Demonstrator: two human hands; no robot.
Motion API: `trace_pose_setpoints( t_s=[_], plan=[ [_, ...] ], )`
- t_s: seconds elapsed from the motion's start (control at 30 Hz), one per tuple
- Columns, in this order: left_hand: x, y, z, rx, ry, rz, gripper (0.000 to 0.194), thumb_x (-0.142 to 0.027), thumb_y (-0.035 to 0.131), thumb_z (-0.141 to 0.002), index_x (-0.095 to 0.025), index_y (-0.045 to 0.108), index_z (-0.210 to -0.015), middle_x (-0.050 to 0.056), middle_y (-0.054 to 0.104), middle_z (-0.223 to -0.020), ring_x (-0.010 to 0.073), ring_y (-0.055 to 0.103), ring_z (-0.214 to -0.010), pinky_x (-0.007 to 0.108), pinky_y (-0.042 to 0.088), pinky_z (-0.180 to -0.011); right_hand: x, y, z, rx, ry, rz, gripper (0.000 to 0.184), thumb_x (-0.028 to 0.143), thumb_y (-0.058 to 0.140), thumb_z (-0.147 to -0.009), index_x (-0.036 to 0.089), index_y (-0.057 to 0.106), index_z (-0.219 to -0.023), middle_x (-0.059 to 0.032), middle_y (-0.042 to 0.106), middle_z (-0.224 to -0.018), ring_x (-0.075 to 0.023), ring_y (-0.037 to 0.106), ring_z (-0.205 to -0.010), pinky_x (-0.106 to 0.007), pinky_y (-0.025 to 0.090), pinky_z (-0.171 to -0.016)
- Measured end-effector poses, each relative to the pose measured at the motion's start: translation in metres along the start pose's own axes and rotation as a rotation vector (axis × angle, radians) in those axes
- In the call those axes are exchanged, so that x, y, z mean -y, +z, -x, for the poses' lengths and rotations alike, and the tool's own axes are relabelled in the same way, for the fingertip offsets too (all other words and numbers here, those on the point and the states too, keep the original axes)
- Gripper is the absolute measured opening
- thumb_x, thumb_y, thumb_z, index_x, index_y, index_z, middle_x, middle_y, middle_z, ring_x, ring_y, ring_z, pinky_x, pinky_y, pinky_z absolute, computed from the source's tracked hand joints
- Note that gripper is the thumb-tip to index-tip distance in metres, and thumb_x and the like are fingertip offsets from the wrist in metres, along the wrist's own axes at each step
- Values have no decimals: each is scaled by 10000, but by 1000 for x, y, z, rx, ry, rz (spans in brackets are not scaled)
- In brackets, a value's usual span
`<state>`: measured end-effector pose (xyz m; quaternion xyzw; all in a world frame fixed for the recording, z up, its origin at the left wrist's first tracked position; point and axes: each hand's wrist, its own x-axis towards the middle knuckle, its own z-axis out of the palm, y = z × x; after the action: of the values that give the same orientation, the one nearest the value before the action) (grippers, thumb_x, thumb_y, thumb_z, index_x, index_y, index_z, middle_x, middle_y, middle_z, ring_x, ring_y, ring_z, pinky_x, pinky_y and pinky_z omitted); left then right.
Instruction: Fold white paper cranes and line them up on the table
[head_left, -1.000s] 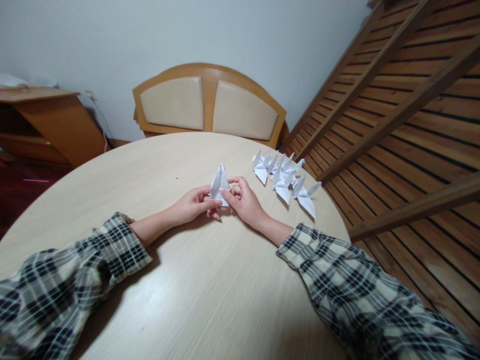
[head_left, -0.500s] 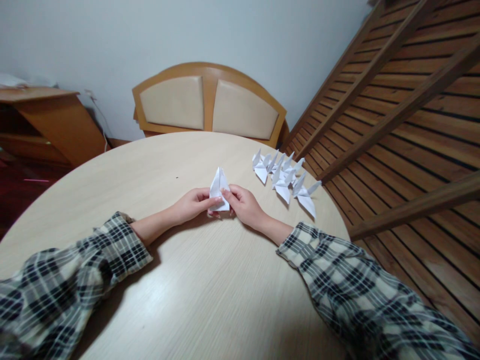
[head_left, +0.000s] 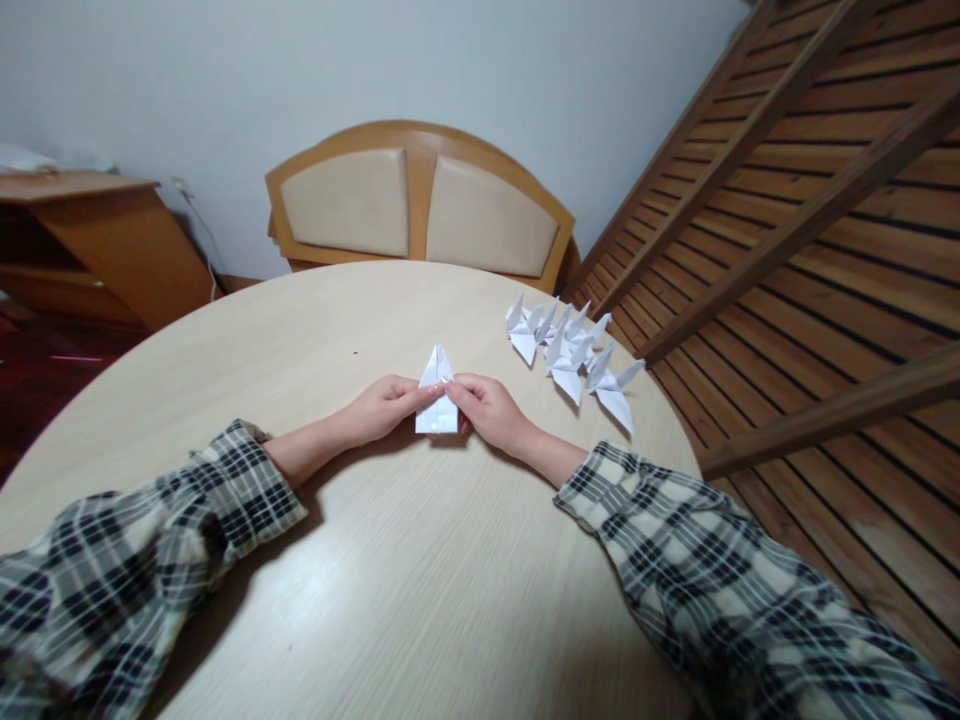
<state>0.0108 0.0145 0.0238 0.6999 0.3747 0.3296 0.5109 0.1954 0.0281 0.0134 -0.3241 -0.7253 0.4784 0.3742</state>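
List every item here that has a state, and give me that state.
Left hand: closed on the folded paper, thumb on top
Right hand: closed on the same paper, thumb on top
Folded paper: creased, pointed at its far end
Paper cranes: folded, clustered, unheld
Plaid sleeves: ending short of the wrists

Plaid sleeves in black and cream

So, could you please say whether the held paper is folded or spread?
Folded: the white paper shows a central seam and tapers to a point.
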Motion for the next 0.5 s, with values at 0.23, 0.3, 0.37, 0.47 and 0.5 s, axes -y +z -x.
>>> trace_pose_setpoints(
  t_s=[0.23,0.3,0.37,0.47,0.5],
  plan=[
    [-8,2,3,135,-3,-86,440,-465,533,-863,-140,553,-566,-17,469,-514,77,365,-478,191,273,-429,3,-1,-1,0,-32,-11,373,501,534,-875,161,563,-725,27,464,-616,-98,419,-567,-231,328,-507],
    [-7,1,4,153,3,-100,449,-468,538,-859,-144,531,-548,-22,449,-501,74,352,-466,190,265,-418,4,-1,-1,-1,-33,-22,367,499,552,-863,162,557,-720,29,464,-619,-98,416,-572,-234,330,-516],
    [-7,1,4,179,2,-114,456,-477,547,-854,-146,518,-541,-27,433,-491,73,343,-460,189,260,-414,6,-1,0,0,-32,-36,361,495,576,-849,161,552,-714,31,466,-626,-94,410,-575,-235,330,-526],
    [-6,1,4,201,-1,-130,474,-497,550,-847,-148,495,-531,-32,412,-487,69,327,-459,188,249,-415,8,0,0,6,-33,-52,367,496,593,-839,162,542,-696,36,460,-624,-89,397,-571,-235,323,-527],
    [-6,1,5,203,0,-135,478,-500,550,-846,-149,486,-527,-34,404,-486,68,321,-459,188,245,-415,8,0,0,6,-33,-54,374,500,595,-838,164,535,-684,39,452,-616,-87,392,-565,-234,317,-522]
  ],
)
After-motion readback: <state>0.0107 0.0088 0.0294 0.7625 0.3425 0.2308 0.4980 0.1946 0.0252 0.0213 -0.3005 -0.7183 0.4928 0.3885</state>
